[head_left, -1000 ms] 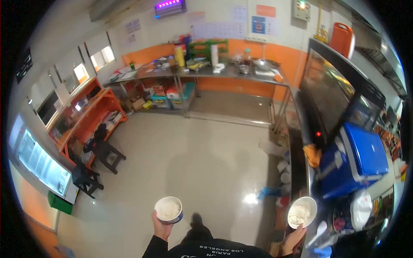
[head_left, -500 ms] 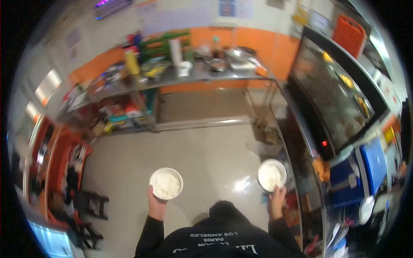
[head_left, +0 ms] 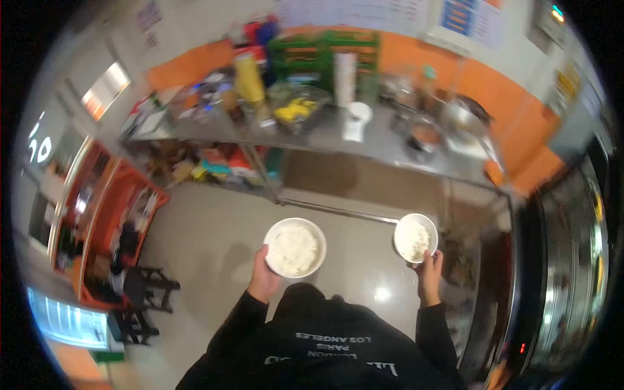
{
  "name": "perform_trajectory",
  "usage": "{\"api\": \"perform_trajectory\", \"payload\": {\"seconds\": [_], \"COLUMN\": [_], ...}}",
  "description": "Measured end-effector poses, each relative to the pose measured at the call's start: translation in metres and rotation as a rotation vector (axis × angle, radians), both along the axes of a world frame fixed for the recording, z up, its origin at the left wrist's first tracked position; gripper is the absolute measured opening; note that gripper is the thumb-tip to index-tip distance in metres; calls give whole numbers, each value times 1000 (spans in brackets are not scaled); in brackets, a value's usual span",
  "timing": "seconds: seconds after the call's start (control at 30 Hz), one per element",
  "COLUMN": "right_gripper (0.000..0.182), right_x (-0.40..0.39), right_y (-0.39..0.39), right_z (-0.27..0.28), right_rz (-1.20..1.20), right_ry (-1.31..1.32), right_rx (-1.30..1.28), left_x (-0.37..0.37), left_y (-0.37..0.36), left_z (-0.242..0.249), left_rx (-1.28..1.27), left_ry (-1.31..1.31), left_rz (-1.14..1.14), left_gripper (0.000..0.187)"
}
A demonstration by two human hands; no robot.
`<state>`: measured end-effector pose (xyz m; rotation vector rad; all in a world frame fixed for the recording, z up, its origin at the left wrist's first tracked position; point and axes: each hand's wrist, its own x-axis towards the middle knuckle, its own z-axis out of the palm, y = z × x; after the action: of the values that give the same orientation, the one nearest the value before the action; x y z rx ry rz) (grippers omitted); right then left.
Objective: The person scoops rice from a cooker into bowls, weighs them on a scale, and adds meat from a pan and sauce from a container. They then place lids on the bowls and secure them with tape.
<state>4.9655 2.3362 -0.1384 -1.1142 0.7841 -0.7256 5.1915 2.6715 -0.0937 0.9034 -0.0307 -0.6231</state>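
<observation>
My left hand (head_left: 263,278) grips a white bowl (head_left: 268,240) by its left side. White rice (head_left: 294,249) fills much of it. Farther right, my right hand (head_left: 429,276) holds a second white bowl (head_left: 403,224) at its lower right edge, with the thumb over the rim. That bowl also holds white rice (head_left: 412,240). Both bowls are held in the air above the floor, apart from each other and roughly upright. The fingers beneath each bowl are mostly hidden.
Ahead stands a steel counter (head_left: 390,140) with a white scale-like device (head_left: 357,117), a tray of yellow food (head_left: 296,110), pots (head_left: 426,136) and green crates (head_left: 299,58). Black stools (head_left: 149,286) and an orange shelf unit (head_left: 107,227) are at left. A glass cabinet (head_left: 565,260) is at right.
My view has turned left and come nearer the steel counter. Both bowls remain in my hands, appearing higher in view. The glass cabinet has shifted toward the right edge.
</observation>
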Motion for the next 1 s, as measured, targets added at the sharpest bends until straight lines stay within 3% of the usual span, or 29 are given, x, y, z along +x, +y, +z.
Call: {"api": "perform_trajectory", "payload": {"seconds": [0.17, 0.33, 0.43, 0.57, 0.6, 0.63, 0.7, 0.77, 0.83, 0.93, 1.0], "right_gripper": [38, 44, 38, 49, 56, 60, 56, 47, 43, 41, 38], "right_x": [156, 287, 347, 366, 377, 381, 398, 435, 469, 505, 528], "right_y": [-105, -198, -228, -275, -270, -273, -251, -225, -221, -272, -310], "right_z": [-29, -69, -91, -120, -93, -131, -102, -25, 20, -30, -23], "right_rz": [109, 120, -218, -192, -282, -511, -427, 83, 333, 326, 392], "right_ry": [3, -107, 163, 282, 437, 763, 803, 388, 241, 379, 445], "right_rx": [137, 144, 86, 141, 157, -383, -962, -492, -122, -524, -633], "left_x": [90, 228, 307, 370, 385, 397, 410, 418, 427, 447, 463], "left_y": [-57, -128, -186, -254, -275, -294, -332, -367, -411, -468, -496], "left_z": [-5, -34, -35, -47, -49, -53, -55, -61, -66, -84, -85], "left_rx": [-79, -25, -14, 50, 72, 66, 58, 83, 81, 20, 91], "left_ry": [-8, -130, -162, -6, 45, 54, 89, 139, 163, 112, 29], "left_rz": [19, -159, -276, -389, -402, -428, -479, -517, -517, -499, -489], "left_gripper": [54, 54, 52, 50, 50, 50, 50, 52, 57, 58, 58]}}
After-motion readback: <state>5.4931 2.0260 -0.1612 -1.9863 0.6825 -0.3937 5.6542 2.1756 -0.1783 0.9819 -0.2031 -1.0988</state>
